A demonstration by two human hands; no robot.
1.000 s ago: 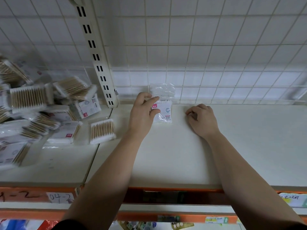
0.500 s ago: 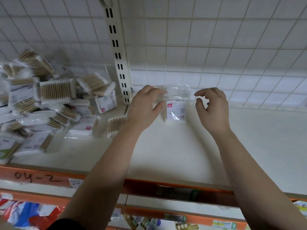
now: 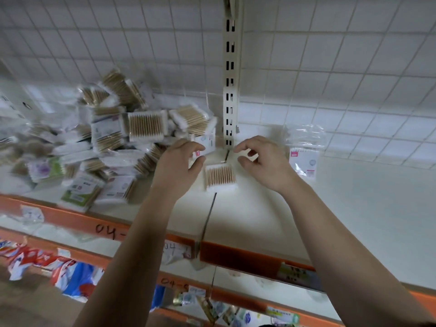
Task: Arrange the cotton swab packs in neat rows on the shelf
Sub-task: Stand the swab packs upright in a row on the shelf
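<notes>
— What is at the back?
— A white wire grid (image 3: 141,43). A tall white post (image 3: 230,90) with little black slots stands up in the middle.
— And the shelf (image 3: 354,208)?
— It is white. Two boards meet at a thin dark gap (image 3: 208,215). The front edge (image 3: 236,256) is orange, with "04-" (image 3: 108,230) written on it. A lower shelf (image 3: 245,276) sits under it.

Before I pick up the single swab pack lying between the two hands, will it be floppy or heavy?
The swab pack probably feels light: only thin wooden sticks with cotton tips in clear film. It should stay fairly stiff, since the sticks lie tight in a row. Lying flat on the shelf, it should slide if pushed, not roll.
</notes>
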